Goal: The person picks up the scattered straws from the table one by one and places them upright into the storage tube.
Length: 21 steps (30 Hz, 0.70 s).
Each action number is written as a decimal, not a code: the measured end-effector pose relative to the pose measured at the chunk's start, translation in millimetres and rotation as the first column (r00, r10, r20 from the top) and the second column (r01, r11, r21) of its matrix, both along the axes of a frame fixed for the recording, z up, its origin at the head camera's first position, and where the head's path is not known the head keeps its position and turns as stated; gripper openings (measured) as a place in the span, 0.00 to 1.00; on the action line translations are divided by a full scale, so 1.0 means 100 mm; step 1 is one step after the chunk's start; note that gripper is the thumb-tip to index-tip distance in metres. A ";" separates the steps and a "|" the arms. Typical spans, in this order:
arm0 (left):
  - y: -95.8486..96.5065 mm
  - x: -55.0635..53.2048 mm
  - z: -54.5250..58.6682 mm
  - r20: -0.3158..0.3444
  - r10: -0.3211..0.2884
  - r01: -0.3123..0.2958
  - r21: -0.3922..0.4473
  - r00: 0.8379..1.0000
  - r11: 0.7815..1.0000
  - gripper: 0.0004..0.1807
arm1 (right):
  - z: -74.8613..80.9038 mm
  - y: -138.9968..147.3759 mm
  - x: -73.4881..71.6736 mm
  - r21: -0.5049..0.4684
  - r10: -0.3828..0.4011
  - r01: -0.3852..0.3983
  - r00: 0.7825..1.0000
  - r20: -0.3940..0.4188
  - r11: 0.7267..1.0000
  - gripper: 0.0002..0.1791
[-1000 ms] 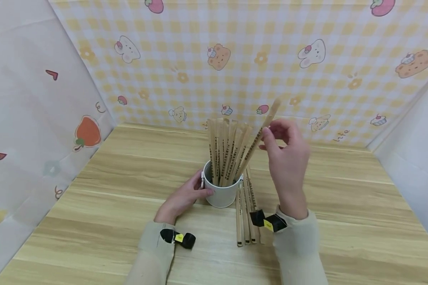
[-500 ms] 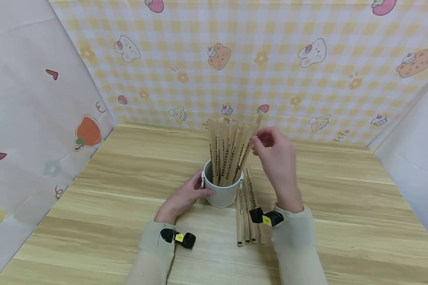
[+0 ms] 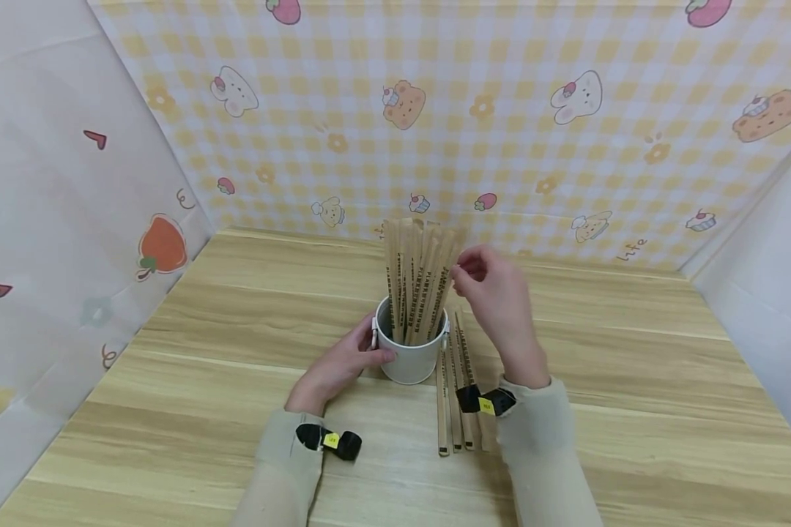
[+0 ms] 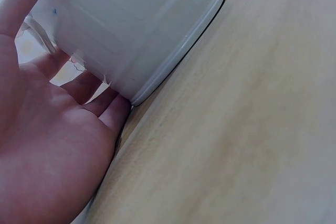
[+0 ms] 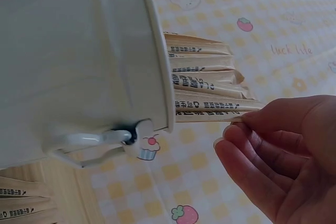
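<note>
Since the earlier frame, the slim brown paper-wrapped straw [image 5: 210, 113] has come down and leftward, nearer the packed bundle, with the hand that holds it. Its lower end is inside the round white metal bucket [image 3: 409, 364], mid-frame, among upright brown wrapped straws [image 3: 414, 278] (their dark printing partly overlaps). The right hand [image 3: 501, 301] pinches its upper part between thumb and fingers; the left hand [image 3: 339, 366] grasps the bucket's side, thumb in front. Seating this straw seems the step in hand; the next move probably calls for loosening the pinch without dragging its neighbours. Several loose wrapped straws [image 3: 443, 417] lie lower right of the bucket on the pale wood-grain counter [image 3: 171, 388]. Yellow-checked cartoon-print cloth [image 3: 481, 73] fills the upper frame.
</note>
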<state>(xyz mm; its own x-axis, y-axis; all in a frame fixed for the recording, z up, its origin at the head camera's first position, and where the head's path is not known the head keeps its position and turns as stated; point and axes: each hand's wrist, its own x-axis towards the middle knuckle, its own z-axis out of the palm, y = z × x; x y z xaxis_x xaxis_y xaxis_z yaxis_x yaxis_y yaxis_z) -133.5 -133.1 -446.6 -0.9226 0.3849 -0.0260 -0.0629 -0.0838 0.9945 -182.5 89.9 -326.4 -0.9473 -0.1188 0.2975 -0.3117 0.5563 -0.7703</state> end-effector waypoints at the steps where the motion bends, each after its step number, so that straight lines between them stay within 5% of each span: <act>1: 0.00 0.00 0.00 -0.002 -0.001 0.001 0.003 1.000 1.000 0.45 | -0.01 -0.01 0.00 0.006 0.006 -0.006 1.000 0.005 1.000 0.06; 21: 0.00 0.00 -0.01 0.001 0.006 -0.006 -0.022 1.000 1.000 0.44 | -0.02 0.03 0.01 0.134 0.078 -0.090 0.993 0.093 0.987 0.09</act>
<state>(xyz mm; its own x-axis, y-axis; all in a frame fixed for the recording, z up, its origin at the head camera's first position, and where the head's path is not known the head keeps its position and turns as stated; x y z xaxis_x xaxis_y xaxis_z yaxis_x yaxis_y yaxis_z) -133.3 -133.5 -447.5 -0.9249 0.3786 -0.0355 -0.0636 -0.0620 0.9960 -181.7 93.2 -328.1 -0.9538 -0.2330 0.1899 -0.2970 0.6335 -0.7144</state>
